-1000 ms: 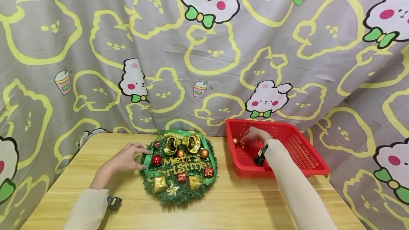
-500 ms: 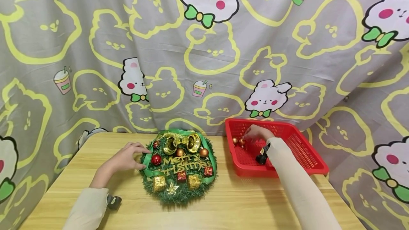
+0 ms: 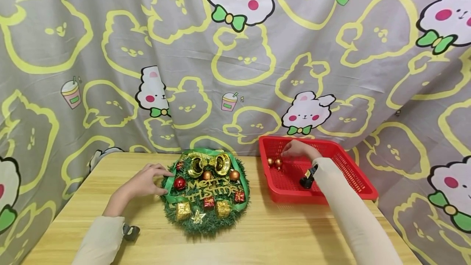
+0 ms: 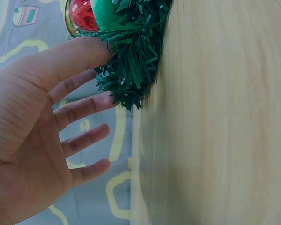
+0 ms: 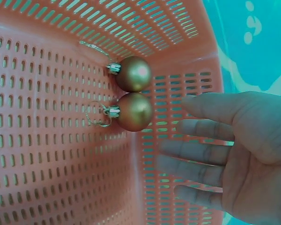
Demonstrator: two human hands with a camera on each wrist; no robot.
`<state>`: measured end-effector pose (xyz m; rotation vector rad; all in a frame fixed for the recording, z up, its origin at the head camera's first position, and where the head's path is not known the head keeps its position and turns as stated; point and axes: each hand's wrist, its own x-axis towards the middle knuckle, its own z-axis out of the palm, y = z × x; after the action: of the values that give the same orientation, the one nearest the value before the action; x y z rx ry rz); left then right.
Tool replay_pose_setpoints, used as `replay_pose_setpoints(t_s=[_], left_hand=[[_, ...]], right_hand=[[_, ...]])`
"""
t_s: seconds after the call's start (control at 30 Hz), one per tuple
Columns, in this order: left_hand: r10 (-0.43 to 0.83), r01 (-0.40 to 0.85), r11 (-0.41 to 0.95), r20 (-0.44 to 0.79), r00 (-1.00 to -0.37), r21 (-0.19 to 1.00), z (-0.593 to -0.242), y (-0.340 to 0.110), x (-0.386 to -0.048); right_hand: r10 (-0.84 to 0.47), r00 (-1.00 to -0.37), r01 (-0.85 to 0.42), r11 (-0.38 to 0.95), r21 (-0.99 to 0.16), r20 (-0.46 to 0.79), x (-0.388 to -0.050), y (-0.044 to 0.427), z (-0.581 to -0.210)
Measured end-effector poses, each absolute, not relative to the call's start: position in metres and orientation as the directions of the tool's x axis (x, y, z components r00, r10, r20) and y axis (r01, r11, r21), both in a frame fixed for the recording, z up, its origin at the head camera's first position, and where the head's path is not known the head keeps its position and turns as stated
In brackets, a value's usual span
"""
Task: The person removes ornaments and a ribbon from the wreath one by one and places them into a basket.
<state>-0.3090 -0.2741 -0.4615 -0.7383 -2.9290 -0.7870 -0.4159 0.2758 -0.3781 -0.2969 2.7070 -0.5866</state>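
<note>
A green tinsel Christmas wreath (image 3: 206,225) lies on the table, carrying gold bells, a "Merry Christmas" sign, small gift boxes and baubles. My left hand (image 3: 145,181) is at its left edge, thumb and some fingertips touching the tinsel, the other fingers loosely spread. Inside the red plastic basket (image 3: 294,198), two gold baubles with string loops sit side by side: an upper bauble (image 5: 134,74) and a lower bauble (image 5: 136,112) in the right wrist view. Just beside them, my right hand (image 5: 253,154) has its fingers extended and holds nothing.
The wood-grain table (image 3: 147,240) extends around the wreath and basket. A patterned grey curtain (image 3: 243,72) hangs directly behind the table. The basket's perforated walls rise around my right hand.
My right hand has drawn slightly away to the right from the baubles, leaving both more fully visible. My left hand and the wreath stay in place.
</note>
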Motion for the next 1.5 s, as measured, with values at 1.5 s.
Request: replay_pose_setpoints(t_s=[1.5], left_hand=[[0.437, 0.445, 0.756, 0.136, -0.889, 0.480, -0.461, -0.275, -0.308]], right_hand=[[-0.659, -0.749, -0.607, 0.640, -0.471, 0.070, -0.356, 0.138, -0.334]])
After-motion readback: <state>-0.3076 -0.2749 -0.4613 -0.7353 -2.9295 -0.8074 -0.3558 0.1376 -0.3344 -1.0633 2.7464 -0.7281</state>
